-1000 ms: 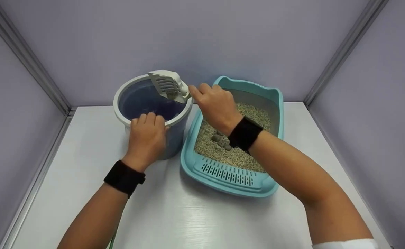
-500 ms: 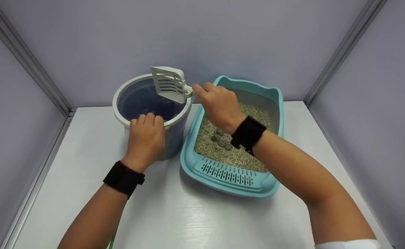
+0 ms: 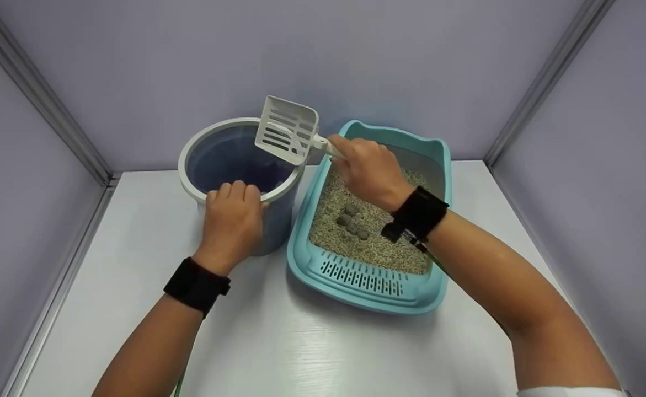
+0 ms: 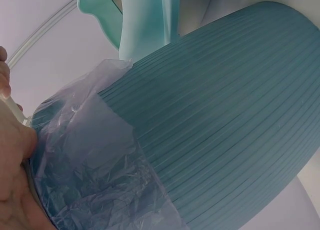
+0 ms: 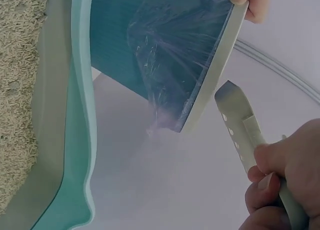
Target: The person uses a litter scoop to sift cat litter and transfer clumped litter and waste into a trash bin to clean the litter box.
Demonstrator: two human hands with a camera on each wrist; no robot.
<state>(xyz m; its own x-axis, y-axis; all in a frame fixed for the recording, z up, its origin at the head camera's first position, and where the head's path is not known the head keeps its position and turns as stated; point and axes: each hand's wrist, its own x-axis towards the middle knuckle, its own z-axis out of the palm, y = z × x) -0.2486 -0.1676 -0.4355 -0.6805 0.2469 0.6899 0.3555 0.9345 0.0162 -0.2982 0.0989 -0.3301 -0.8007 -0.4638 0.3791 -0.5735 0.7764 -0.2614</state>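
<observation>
My right hand (image 3: 369, 171) grips the handle of a white slotted litter scoop (image 3: 288, 129), whose head hangs over the right rim of a blue bin (image 3: 278, 220). In the head view no clump shows on the scoop. My left hand (image 3: 233, 223) holds the near side of the bin's white rim (image 3: 190, 144), fingers hooked over it. A clear plastic liner (image 4: 100, 155) folds down over the bin's outside in the left wrist view. Right of the bin stands a turquoise litter box (image 3: 300, 242) with tan pellet litter (image 3: 378, 251) and several grey clumps (image 3: 345, 219).
Bin and litter box stand side by side on a white table (image 3: 311, 353). A pale back wall (image 3: 323, 55) rises close behind them, with side walls left and right. The litter box has a slotted front ledge (image 3: 364, 278).
My right hand has moved right and slightly up with the scoop, its head turning flatter. A clump seen in the scoop earlier no longer shows. My left hand stays on the rim.
</observation>
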